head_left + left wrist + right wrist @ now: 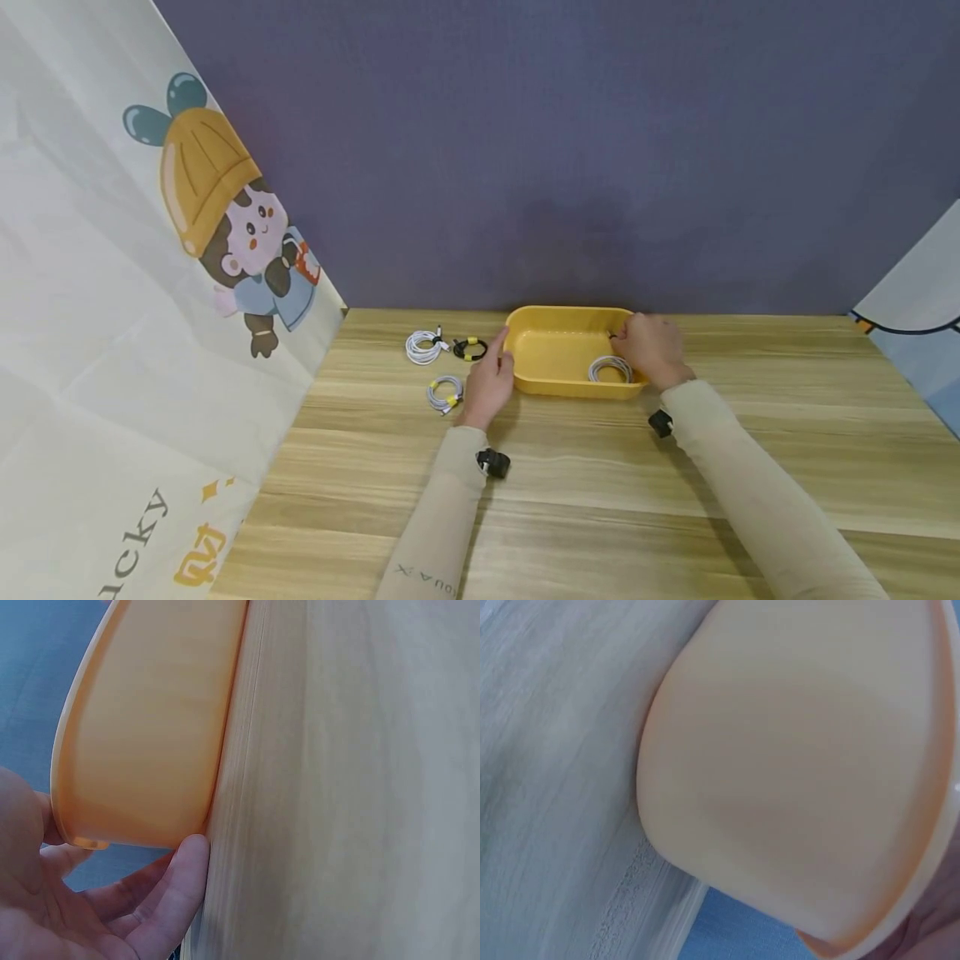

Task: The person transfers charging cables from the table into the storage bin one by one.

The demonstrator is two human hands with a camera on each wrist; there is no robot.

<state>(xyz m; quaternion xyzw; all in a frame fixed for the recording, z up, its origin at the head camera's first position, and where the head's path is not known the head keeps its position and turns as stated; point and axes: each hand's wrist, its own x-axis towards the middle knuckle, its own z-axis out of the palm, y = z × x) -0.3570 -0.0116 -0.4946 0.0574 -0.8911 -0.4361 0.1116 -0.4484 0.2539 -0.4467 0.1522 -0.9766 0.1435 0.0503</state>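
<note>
A yellow plastic bin (558,388) stands on the tabletop against the back panel, with a coiled grey cable (611,358) inside at its front right. My left hand (487,385) holds the bin's left end. In the left wrist view, its fingers (187,870) lie along the outer end wall and the thumb side is up at the rim. Over the right rim curls my right hand (654,346), gripping that end. A small dark piece (612,335) shows beside its fingertips inside the bin, mostly hidden. In the right wrist view, only part of the palm (937,922) appears beside the rim.
Left of the bin lie a coiled white cable (424,347), a black cable with yellow ties (471,349) and a grey cable with yellow ties (446,394). A dark blue panel (570,167) rises behind the wooden table (585,483). A printed white sheet (90,333) hangs at left.
</note>
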